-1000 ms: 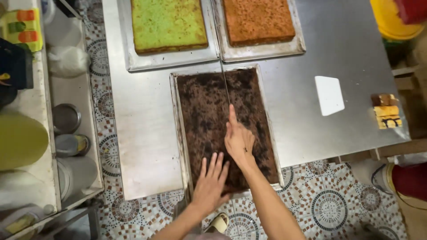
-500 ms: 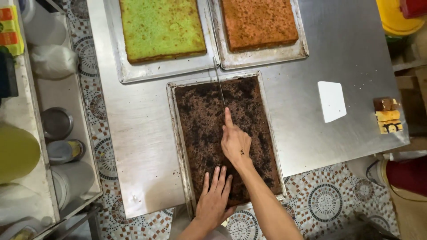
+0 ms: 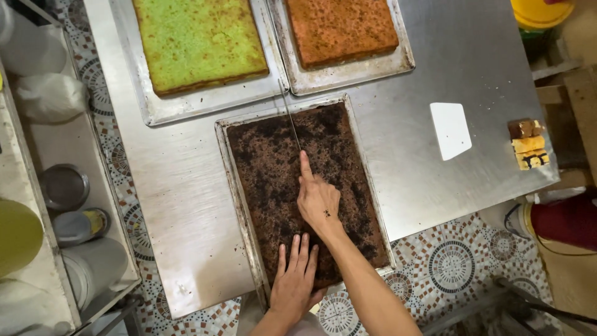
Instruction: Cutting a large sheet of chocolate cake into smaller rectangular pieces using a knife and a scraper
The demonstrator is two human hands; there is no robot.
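A dark brown sheet cake [image 3: 273, 162] lies in a metal tray [image 3: 231, 180] on the steel table [image 3: 180, 199]. My right hand [image 3: 317, 199] grips a long thin knife [image 3: 290, 118], forefinger stretched along the blade, which runs lengthwise through the cake's far half. My left hand [image 3: 295, 280] rests flat, fingers apart, on the cake's near end by the tray's front edge.
A green sheet cake [image 3: 198, 41] and an orange-brown one [image 3: 339, 28] sit in trays at the far side. A white scraper card [image 3: 450, 129] and small cake pieces [image 3: 527, 144] lie at the right. Metal tins [image 3: 65, 186] stand on a shelf at the left.
The view has shifted, so the trays sit lower and further right in frame. My right hand and knife have drawn slightly nearer along the brown cake. The left hand stays flat.
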